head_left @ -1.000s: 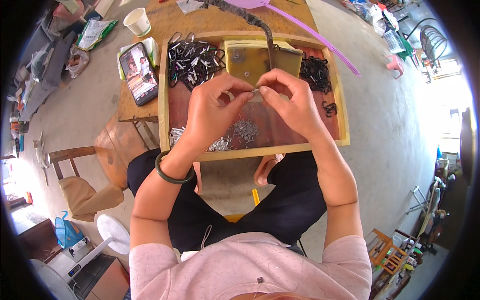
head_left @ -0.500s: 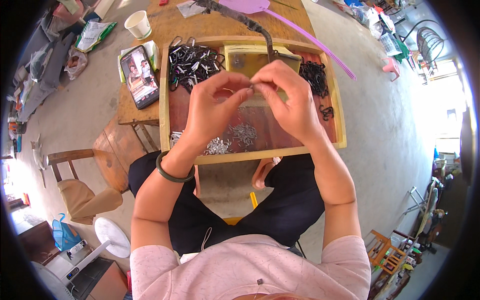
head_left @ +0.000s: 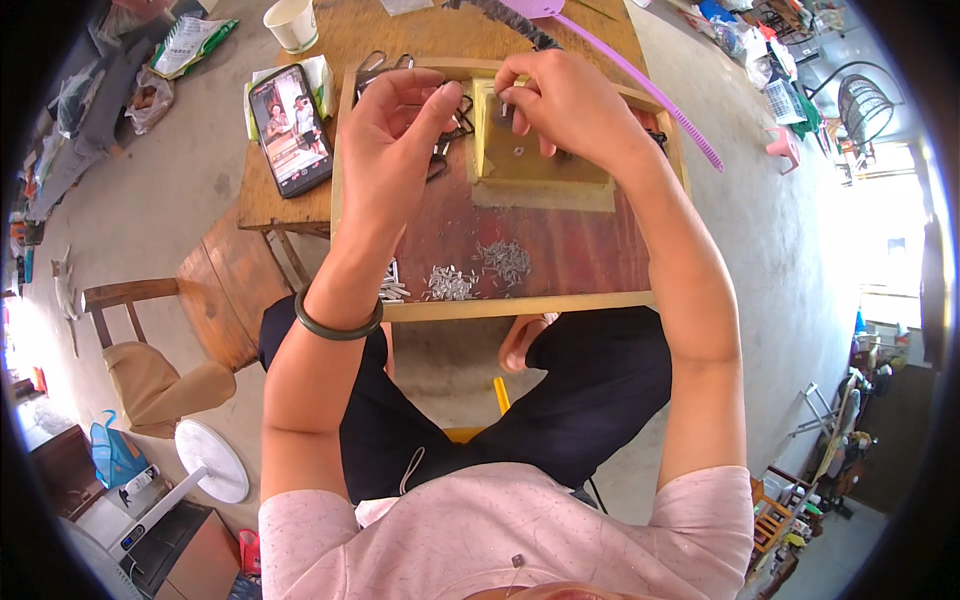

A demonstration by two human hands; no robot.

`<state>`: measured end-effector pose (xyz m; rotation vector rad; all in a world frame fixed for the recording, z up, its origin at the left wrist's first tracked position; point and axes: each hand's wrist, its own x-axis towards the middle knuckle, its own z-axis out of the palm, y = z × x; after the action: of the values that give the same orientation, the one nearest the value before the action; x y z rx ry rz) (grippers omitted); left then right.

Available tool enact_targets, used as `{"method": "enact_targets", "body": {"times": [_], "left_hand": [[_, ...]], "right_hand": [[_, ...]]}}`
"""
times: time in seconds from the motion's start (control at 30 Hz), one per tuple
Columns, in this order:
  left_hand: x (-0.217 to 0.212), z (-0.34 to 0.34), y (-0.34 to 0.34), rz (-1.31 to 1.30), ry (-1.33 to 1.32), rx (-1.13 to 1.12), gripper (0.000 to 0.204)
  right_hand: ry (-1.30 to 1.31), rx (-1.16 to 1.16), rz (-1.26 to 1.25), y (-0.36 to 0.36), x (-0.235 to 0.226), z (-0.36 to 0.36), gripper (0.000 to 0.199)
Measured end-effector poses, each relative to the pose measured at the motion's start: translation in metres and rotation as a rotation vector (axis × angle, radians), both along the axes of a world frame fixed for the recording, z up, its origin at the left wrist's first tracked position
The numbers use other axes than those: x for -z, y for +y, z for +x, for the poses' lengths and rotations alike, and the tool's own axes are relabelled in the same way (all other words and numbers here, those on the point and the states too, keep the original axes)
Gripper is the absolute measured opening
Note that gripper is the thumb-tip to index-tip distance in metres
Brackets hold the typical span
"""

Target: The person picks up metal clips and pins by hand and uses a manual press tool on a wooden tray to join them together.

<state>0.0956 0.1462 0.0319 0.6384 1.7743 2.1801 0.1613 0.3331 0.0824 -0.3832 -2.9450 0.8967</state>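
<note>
So right in front of my lap is the near rim of a shallow wooden tray (head_left: 520,306), and it sticks out past the front edge of the surface (head_left: 372,35) it sits on. Just inside that rim I've got small metal bits in separate heaps: some longer silver sticks (head_left: 393,285) by my left forearm, a bright silver pile (head_left: 451,284) next to them, then a greyer pile (head_left: 503,262). Past those the reddish base shows, so there's decent sliding room up to the yellow block (head_left: 550,165).

My left hand (head_left: 400,125) is over the tray's left side with thumb and fingers half curled, right by the black cord loops (head_left: 437,167); can't tell if it's gripping one. My right hand (head_left: 560,105) is above the yellow block, fingers bent in and bunched, and honestly can't tell what's in it, if anything. My forearm covers most of the tray's right side.

Off the left rim, a phone (head_left: 292,130) leans on a white-and-green packet (head_left: 318,82). Farther back there's a paper cup (head_left: 291,27), contents not visible, and a purple plastic handle (head_left: 640,75) slanting over the tray's far right corner. Beyond that, grey floor (head_left: 770,240).
</note>
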Motion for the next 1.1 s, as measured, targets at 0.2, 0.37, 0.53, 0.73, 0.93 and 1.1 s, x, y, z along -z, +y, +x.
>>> {"method": "enact_targets", "body": {"times": [0.2, 0.37, 0.53, 0.73, 0.93, 1.1], "left_hand": [[-0.002, 0.002, 0.002, -0.025, -0.002, 0.036, 0.028], [0.007, -0.005, -0.001, 0.060, -0.014, 0.015, 0.025], [-0.001, -0.001, -0.002, 0.000, -0.024, 0.010, 0.026], [0.004, 0.006, 0.007, -0.010, 0.007, 0.076, 0.028], [0.011, 0.011, 0.012, 0.025, 0.002, 0.148, 0.024], [0.007, 0.017, 0.015, -0.133, 0.008, 0.465, 0.019]], "right_hand": [[-0.125, -0.033, 0.056, 0.001, -0.014, 0.000, 0.026], [0.149, 0.095, -0.266, 0.010, -0.023, 0.037, 0.034], [-0.059, 0.200, 0.292, 0.073, -0.003, 0.133, 0.019], [-0.161, 0.142, 0.722, 0.082, 0.056, 0.208, 0.009], [0.037, 0.145, 0.636, 0.077, 0.063, 0.205, 0.020], [0.329, 0.164, 0.246, 0.034, 0.030, 0.154, 0.026]]}}
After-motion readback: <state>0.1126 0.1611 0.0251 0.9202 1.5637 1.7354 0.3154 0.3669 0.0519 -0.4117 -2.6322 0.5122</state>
